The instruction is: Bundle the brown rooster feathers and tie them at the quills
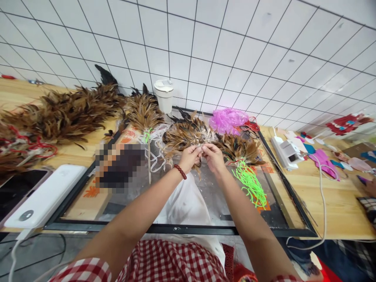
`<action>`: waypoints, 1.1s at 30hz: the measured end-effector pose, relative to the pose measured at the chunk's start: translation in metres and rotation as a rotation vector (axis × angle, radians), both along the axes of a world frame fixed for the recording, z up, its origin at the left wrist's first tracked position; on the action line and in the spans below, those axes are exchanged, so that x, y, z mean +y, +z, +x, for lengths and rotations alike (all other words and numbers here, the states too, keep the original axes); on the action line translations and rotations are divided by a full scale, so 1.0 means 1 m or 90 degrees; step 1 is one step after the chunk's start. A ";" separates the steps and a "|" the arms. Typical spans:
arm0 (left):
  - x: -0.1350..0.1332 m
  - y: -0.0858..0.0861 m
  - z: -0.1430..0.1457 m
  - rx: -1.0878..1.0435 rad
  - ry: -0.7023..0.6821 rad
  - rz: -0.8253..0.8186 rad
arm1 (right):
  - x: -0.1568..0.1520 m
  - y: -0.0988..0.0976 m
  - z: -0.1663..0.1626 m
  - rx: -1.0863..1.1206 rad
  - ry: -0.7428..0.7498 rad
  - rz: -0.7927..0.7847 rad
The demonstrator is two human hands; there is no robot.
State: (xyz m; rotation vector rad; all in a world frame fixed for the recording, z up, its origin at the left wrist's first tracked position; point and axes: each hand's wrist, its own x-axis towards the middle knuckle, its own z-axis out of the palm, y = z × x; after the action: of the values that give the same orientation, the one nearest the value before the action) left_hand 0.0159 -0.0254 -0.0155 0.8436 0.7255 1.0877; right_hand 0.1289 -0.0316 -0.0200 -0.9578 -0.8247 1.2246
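On the bench point(308, 196), dead centre: a feather bundle point(185, 131), brown and black, is lying over the far part of a black-framed panel point(199, 230), right where both hands meet.
Left hand point(188, 157): pinched shut at the pale near edge of that bundle; a beaded bracelet point(179, 171) is worn on the wrist.
Right hand point(214, 157): pinched too, fingertips just about touching the other hand's. Whether a thread is also being held can't be made out, too small.
Green strings: a bright tangle of green strings point(251, 186) is draped towards the near edge, hanging from a second bundle point(242, 148) just right of the right hand.
Stick: a wooden stick point(149, 160) is topped with more feathers point(143, 111), with white strips point(158, 150) looped beside it.
Back by the tiles: a white lidded cup point(163, 98) is parked near the wall, with crumpled pink plastic point(227, 120) further right.
Far left: a big feather heap point(73, 111) is spread out, with a white power bank point(47, 196) set nearer the front.
Right side: a power strip point(283, 150) is placed just outside the frame.
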 end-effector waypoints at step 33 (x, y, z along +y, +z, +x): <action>0.000 -0.009 0.001 0.087 -0.021 0.139 | -0.013 0.038 0.022 -0.482 0.087 0.066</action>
State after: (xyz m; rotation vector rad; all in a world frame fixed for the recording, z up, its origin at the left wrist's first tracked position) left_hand 0.0166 -0.0257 -0.0245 1.1210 0.7124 1.0994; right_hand 0.1506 -0.0447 0.0182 -1.3150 -1.5503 0.9064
